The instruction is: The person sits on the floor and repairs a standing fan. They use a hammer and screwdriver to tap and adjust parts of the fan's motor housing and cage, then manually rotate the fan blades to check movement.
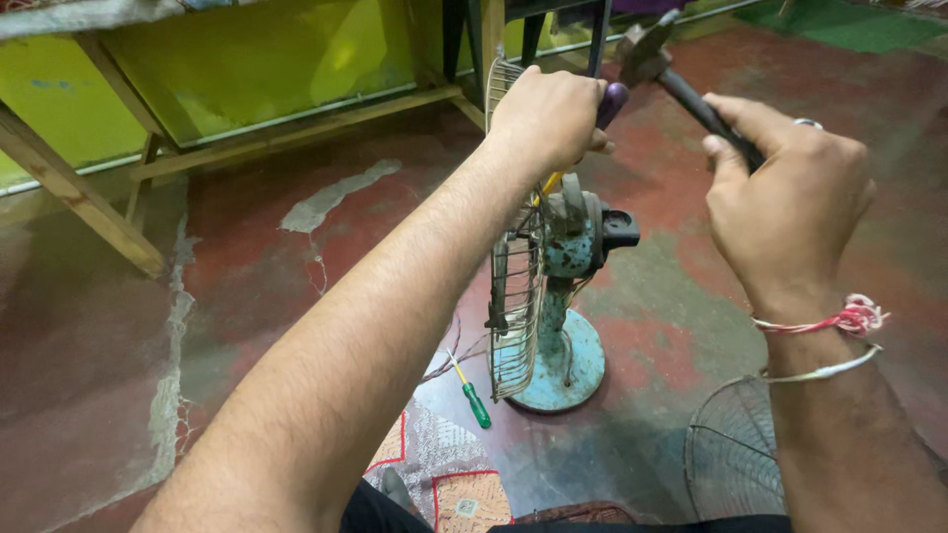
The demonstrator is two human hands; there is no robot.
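Note:
An old light-blue table fan (553, 296) stands on the floor, its wire guard (513, 316) facing left and its motor housing exposed. My left hand (548, 114) is closed over a purple-handled tool (612, 101) with a yellow shaft, held down against the top of the fan's motor. My right hand (785, 192) grips the black handle of a pair of pliers (657, 59), raised above and to the right of the purple handle. A ring sits on that hand, and red and white threads wrap the wrist.
A green-handled screwdriver (475, 400) lies on the red floor beside the fan's round base. A loose wire fan guard (731, 454) rests at lower right. A patterned cloth (439, 469) covers my knee. Wooden bench legs (84, 197) and yellow-green panels stand behind.

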